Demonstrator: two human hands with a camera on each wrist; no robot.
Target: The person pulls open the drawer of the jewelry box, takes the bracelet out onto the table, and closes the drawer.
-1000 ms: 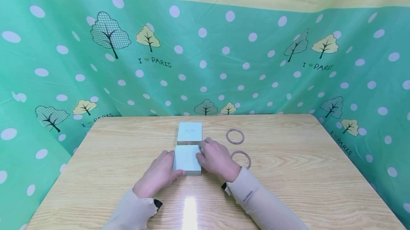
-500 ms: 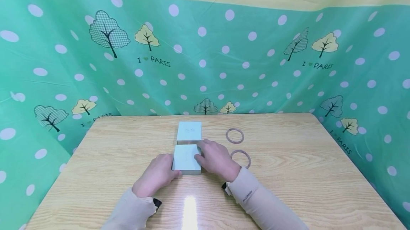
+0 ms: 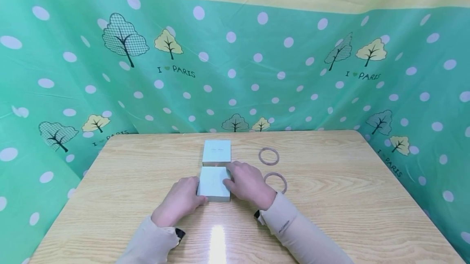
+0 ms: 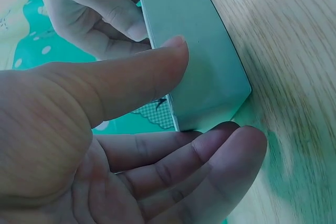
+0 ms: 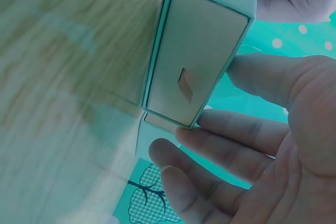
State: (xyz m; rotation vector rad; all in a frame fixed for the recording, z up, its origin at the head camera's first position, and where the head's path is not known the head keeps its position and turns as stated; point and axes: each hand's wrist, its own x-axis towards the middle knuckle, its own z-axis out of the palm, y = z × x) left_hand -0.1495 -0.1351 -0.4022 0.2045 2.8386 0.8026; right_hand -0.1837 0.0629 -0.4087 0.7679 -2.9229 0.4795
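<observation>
A pale blue drawer box (image 3: pixel 211 183) lies flat on the table, held between both hands. My left hand (image 3: pixel 180 196) grips its near left corner, the thumb on the front side and the fingers along the left side. Across from it, my right hand (image 3: pixel 247 181) holds the far right corner, thumb at the upper edge and fingertips at the back. In the right wrist view, the box's drawer front (image 5: pixel 197 51) is flush in its sleeve, with a small pinkish pull tab (image 5: pixel 185 86). A second pale blue box (image 3: pixel 216 151) sits just behind the first.
Two pinkish bangles lie to the right: a farther bangle (image 3: pixel 260 156) and a nearer bangle (image 3: pixel 286 184) beside the right hand. The wooden table (image 3: pixel 330 198) runs back to a green dotted curtain (image 3: pixel 220 68).
The left thumb has slid slightly left along the box's front side. Both hands keep their hold, and the boxes and bangles stay in place.
</observation>
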